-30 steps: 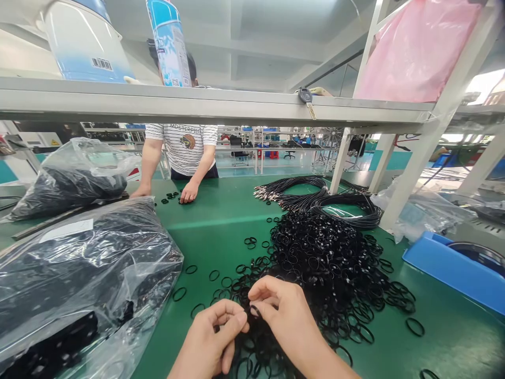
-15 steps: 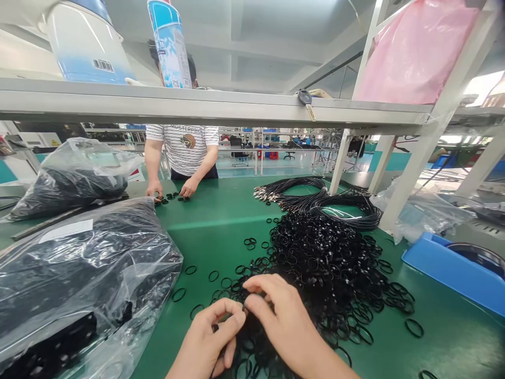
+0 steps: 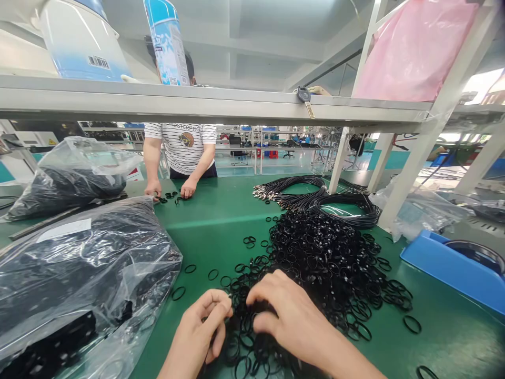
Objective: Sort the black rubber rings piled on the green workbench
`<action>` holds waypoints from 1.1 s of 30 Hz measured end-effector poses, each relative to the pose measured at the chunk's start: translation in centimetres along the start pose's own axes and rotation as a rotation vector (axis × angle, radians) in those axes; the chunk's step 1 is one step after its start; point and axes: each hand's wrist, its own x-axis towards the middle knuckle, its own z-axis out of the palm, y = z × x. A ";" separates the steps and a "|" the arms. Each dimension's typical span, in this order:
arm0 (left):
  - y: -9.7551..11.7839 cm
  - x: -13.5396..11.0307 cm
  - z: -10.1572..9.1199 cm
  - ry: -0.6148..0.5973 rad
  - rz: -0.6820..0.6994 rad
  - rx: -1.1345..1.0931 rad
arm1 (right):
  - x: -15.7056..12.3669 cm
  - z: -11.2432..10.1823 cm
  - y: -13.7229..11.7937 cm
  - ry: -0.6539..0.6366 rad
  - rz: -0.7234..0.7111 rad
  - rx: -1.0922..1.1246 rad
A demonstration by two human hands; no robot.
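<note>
In the head view, we judged plenty left: black rings [image 3: 315, 252] lay heaped on the green table [image 3: 213, 231]; what was finished, we couldn't tell. The rings looked thin and round. Our left hand [image 3: 199, 329] pinched narrowly, contents unclear; our right hand [image 3: 288, 318] arched over them, grip parted.

Hundreds of thin black rings [image 3: 323, 252] lie in one big, loose heap on the green tabletop [image 3: 211, 226], glinting here and there where the light catches them. The middle is piled so thick I can't pick one ring from the next; towards the edges it thins out and I can see them lying flat, overlapping in chains. A small cluster [image 3: 249, 244] sits just off the far left side, a few singles are scattered left of the heap, and a couple more lie apart, near the right.
</note>
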 end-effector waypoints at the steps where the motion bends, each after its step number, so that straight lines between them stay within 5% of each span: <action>1: 0.2 0.0 0.0 0.002 0.000 -0.028 | 0.0 0.0 0.1 -0.070 -0.023 -0.052; 3: 0.7 -0.1 0.0 -0.014 -0.021 -0.106 | 0.1 0.0 0.2 -0.137 -0.028 -0.118; 8: 1.8 -0.7 0.4 -0.104 -0.224 -0.370 | 0.3 0.2 0.3 -0.003 0.078 -0.143; 14: 0.9 -0.7 0.0 -0.151 -0.262 -0.451 | 0.0 0.5 0.2 -0.136 -0.009 -0.266; 21: 0.8 -0.7 0.0 -0.206 -0.308 -0.523 | 0.4 -0.4 -0.7 0.103 0.142 -0.084; 28: 1.0 -1.1 0.9 -0.093 -0.386 -0.728 | -0.3 2.6 -2.5 -0.057 -0.147 0.064; 33: 1.5 -1.2 0.8 -0.169 -0.344 -0.826 | -0.2 3.2 -1.6 0.084 0.041 0.144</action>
